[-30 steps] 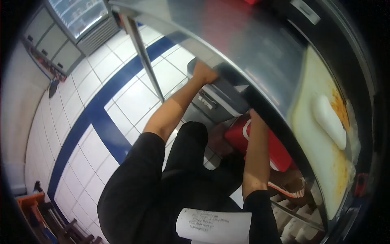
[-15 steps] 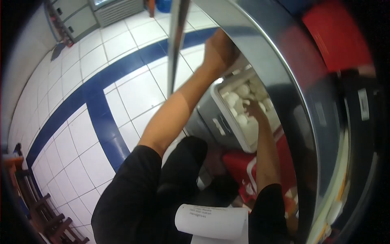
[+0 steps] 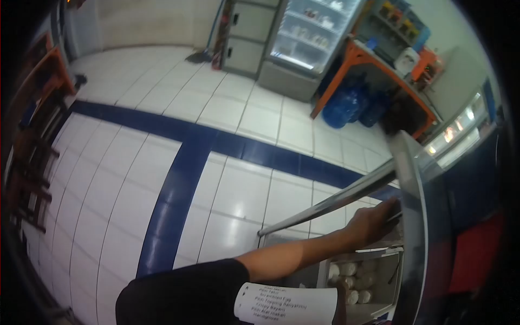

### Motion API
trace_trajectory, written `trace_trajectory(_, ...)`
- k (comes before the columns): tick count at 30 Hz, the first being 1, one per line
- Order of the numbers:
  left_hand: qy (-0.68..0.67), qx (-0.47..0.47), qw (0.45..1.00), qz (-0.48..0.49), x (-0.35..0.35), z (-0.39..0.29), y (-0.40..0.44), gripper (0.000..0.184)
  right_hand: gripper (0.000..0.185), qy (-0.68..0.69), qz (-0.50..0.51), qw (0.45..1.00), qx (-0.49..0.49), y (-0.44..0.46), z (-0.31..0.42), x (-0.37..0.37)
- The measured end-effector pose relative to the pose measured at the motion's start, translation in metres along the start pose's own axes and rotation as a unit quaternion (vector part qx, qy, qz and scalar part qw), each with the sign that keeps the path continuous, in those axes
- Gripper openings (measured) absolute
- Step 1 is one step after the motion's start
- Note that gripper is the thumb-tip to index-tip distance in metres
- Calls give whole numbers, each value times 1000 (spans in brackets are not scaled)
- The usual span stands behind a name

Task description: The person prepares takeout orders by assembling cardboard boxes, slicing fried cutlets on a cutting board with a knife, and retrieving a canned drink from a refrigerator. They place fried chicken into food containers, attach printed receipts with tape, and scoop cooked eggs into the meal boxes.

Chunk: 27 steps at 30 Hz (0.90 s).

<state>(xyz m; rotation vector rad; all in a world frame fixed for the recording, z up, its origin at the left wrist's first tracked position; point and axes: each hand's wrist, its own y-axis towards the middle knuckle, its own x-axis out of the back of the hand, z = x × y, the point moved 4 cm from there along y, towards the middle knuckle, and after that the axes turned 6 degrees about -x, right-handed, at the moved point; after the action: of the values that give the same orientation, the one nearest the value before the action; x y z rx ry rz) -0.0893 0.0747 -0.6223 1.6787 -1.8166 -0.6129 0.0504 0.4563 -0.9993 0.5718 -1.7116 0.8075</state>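
My left hand is raised beside the edge of a steel counter. Its fingers look curled, but their tips and whatever they hold are hidden at that edge. Below it is a grey bin with several pale rounded pieces inside, too blurred to name. Of my right hand, only a strip of skin shows at the bin's left side, and its fingers cannot be made out. A curled printed paper in front of my body covers part of that arm.
A metal leg slants from the counter to the white tiled floor. Farther off are a glass-door fridge, an orange table with blue water jugs beneath, and grey lockers. Wooden stools line the left.
My view has swung up and left, bringing the fridge and orange table into sight. My left hand still stays at the steel edge. My right hand, earlier reaching into the bin, is now mostly hidden.
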Motion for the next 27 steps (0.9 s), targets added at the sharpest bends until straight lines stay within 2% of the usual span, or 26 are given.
trace_trajectory(2, -38, 48, 998, -32, 1, 7, -2, 51, 67, -13, -26, 996, 82, 5, -15, 10)
trace_trajectory(4, -37, 12, 995, -87, 1, -6, -7, 41, 66, -16, -51, 963, 265, 0, -17, 41)
trace_trajectory(5, -44, 38, 994, -88, 0, -12, -11, 41, 65, -5, -52, 930, 363, -23, -13, 64)
trace_trajectory(7, -54, 18, 994, -97, -4, -31, -19, 43, 64, 93, -83, 940, 316, -77, 3, 146)
trace_trajectory(8, -66, 49, 992, -96, -14, -37, -32, 43, 60, 444, 91, 850, 269, -91, -3, 161)
trace_trajectory(9, -64, -3, 991, -113, -23, -49, -48, 44, 58, 584, 182, 762, 210, -120, -14, 172)
trace_trajectory(10, -55, -56, 987, -137, -30, -60, -68, 45, 57, 709, 250, 647, 133, -150, -26, 183)
trace_trajectory(11, -57, -17, 987, -151, -36, -63, -89, 45, 57, 745, 257, 612, 69, -180, -37, 198)
trace_trajectory(13, -19, -61, 995, -72, -52, -94, -112, 37, 56, 731, 239, 639, -20, -254, -85, 216)
trace_trajectory(17, 22, -51, 987, -149, -86, -116, -168, 23, 55, 672, 271, 673, -152, -397, -154, 200)
trace_trajectory(19, 39, -24, 997, -64, -90, -119, -177, 18, 54, 642, 305, 670, -215, -458, -176, 186)
trace_trajectory(20, 39, -15, 997, -70, -89, -115, -184, 18, 54, 629, 323, 664, -243, -485, -185, 179)
trace_trajectory(22, 103, 22, 991, 87, -98, -121, -204, 18, 53, 594, 351, 656, -306, -543, -204, 190)
trace_trajectory(27, 197, 106, 971, 79, -85, -157, -248, 25, 52, 557, 406, 618, -379, -643, -226, 240)
